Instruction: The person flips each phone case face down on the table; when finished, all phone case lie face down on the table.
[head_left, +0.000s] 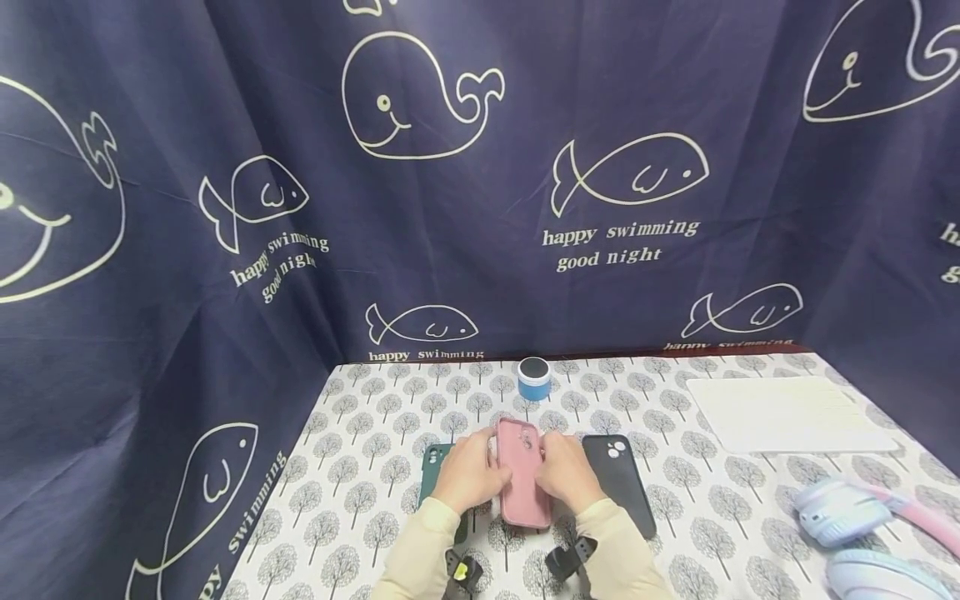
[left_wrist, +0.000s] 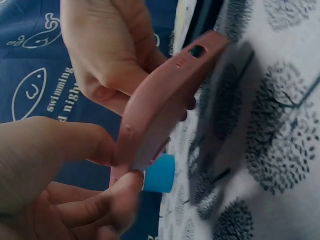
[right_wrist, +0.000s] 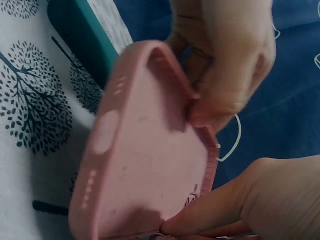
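Observation:
Between both hands is a pink phone case [head_left: 523, 492], tilted above the cloth. Its raised rim and hollow inside show in the right wrist view [right_wrist: 150, 145], with nothing in it. My left hand [head_left: 470, 472] pinches one long edge; my right hand [head_left: 564, 468] pinches the opposite edge, near the camera cutout. A dark green phone case [head_left: 431, 479] lies on the left, partly hidden under my left hand and forearm. To the right of my right hand lies a black phone case [head_left: 621, 483] with a camera opening at its top.
A small blue and white round item with a dark top [head_left: 534, 380] stands behind the hands. At the back right lies a white flat board [head_left: 791, 414]. Pale blue and pink headphones [head_left: 847, 510] sit at the front right. A navy whale-print curtain [head_left: 480, 208] closes off the table's back.

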